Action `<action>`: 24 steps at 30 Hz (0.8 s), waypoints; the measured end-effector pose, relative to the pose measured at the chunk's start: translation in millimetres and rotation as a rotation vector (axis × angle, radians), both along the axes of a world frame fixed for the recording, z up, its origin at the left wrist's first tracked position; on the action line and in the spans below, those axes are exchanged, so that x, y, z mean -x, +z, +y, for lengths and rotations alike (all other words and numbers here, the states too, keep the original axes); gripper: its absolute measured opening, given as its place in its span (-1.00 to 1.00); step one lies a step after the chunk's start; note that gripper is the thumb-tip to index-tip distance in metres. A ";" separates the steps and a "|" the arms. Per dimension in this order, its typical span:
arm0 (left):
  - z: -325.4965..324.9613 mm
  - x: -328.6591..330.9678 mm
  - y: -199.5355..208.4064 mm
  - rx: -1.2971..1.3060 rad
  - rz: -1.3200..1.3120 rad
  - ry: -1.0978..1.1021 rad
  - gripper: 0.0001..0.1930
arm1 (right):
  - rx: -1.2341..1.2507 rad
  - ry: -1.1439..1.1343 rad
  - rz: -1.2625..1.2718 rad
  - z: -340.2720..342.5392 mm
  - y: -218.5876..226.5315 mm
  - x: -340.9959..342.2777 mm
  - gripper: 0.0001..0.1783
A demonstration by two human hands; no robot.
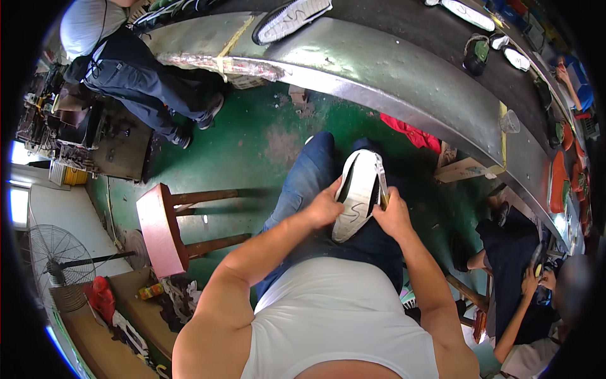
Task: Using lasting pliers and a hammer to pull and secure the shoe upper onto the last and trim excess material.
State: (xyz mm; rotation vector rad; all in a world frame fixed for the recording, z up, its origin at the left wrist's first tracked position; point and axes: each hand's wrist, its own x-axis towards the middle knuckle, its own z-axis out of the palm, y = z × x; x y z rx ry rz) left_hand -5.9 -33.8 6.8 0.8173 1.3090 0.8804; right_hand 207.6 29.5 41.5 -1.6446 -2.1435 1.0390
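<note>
Left hand (324, 208): fingers pinching the left edge of the white shoe (362, 174). Right hand (394, 213): fingers bent at its right edge, exact grip unclear. Shoe located between both hands' fingers; table (372, 60) beyond them.

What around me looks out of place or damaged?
A pale patch in the green floor, left of your knees, looks worn or stained. The crumpled red cloth under the metal bench's edge looks out of place; I can't tell whether it lies or hangs.
</note>
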 end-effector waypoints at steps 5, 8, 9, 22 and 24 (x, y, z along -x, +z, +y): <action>4.2 9.8 38.1 0.040 -0.161 -0.030 -0.07 | -0.103 0.083 -0.017 8.0 2.8 -36.7 -0.61; -11.8 0.9 31.4 0.033 0.142 -0.127 0.06 | 0.157 0.230 -0.016 1.2 49.6 -56.7 -0.60; -16.6 -5.2 42.5 0.001 0.264 -0.187 0.10 | 0.218 0.355 -0.045 -2.5 58.5 -59.9 -0.57; -7.1 -34.6 -31.9 0.074 0.055 0.465 -0.35 | 0.020 0.619 -0.217 -32.6 39.9 -12.1 -0.75; -8.1 -35.5 -52.6 -0.037 0.336 0.422 -0.39 | 0.091 0.624 -0.213 -28.4 44.6 -13.3 -0.73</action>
